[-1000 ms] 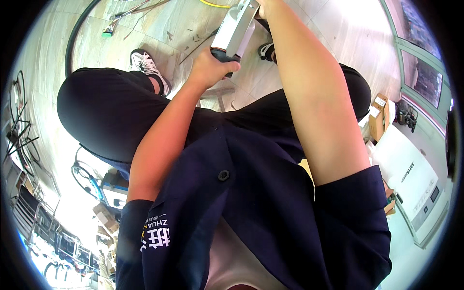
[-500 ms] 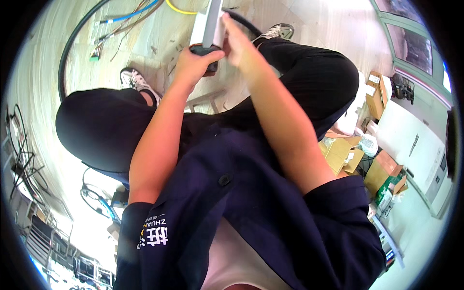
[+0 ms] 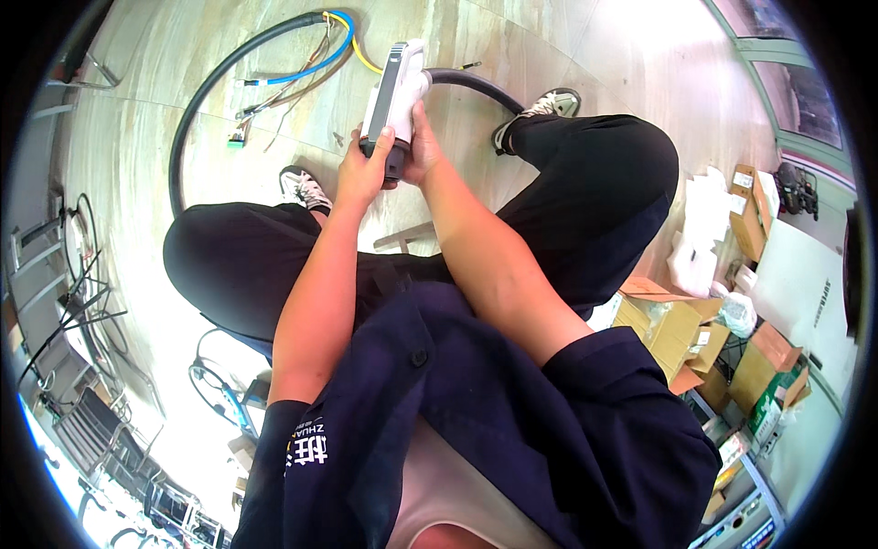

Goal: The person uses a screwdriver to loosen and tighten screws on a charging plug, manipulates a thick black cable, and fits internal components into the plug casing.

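Note:
In the head view I hold a white and grey plug-like housing (image 3: 393, 87) with a black lower end (image 3: 395, 163), between both hands. My left hand (image 3: 364, 174) is closed round its lower left side, thumb raised along it. My right hand (image 3: 420, 146) grips its right side lower down, fingers partly hidden behind it. A thick black cable (image 3: 476, 87) runs beside the housing's top toward the right shoe. At upper left the cable (image 3: 206, 91) curves round, with blue (image 3: 302, 75), yellow and brown wires and a small green connector (image 3: 235, 140) lying on the floor.
My knees are spread over the tiled floor. Cardboard boxes (image 3: 663, 339), white packing (image 3: 697, 210) and a pale cabinet (image 3: 805, 302) are at right, below a glass-paned frame (image 3: 796, 101). Metal chairs (image 3: 87, 430) and tangled cables (image 3: 87, 302) are along the left.
My right hand has come down from the housing's far end to its right side near my left hand. The view has shifted, showing more floor, wires and boxes.

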{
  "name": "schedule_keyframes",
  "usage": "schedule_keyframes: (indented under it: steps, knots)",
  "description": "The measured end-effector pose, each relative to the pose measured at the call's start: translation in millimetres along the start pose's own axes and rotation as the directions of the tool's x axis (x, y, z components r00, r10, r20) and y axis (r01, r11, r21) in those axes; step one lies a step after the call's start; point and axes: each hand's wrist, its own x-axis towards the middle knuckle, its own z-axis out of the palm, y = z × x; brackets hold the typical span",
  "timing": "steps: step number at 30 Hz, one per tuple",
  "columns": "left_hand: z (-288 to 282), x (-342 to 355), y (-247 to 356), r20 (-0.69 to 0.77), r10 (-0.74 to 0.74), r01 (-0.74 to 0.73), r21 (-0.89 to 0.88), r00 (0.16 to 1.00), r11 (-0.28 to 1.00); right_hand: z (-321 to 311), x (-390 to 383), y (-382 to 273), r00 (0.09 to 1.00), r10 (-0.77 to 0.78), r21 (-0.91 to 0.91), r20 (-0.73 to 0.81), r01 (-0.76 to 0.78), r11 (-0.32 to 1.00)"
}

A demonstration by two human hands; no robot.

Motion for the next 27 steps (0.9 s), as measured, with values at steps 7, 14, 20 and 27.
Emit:
schedule_keyframes:
  steps: [7, 14, 20, 27]
  knots:
    - [-19, 16, 20, -0.045, -0.054, 0.061, 0.163, 0.998, 0.985, 20, 18, 4, 0.999, 0.016, 0.037, -0.048, -0.014, 0.999]
    - [-15, 5, 46, -0.049, 0.065, -0.014, 0.69, 0.997, 0.724, 19, 27, 5, 0.998, 0.064, 0.181, 0.027, -0.068, 0.981]
    - [-5, 2, 53, -0.094, 0.041, 0.045, 0.755, 0.995, 0.654, 15, 26, 7, 0.995, 0.085, 0.165, 0.06, -0.094, 0.982]
    - [-3, 8, 56, -0.123, 0.012, 0.092, 0.804, 0.992, 0.587, 24, 25, 2, 0.993, 0.114, 0.097, -0.02, -0.111, 0.989]
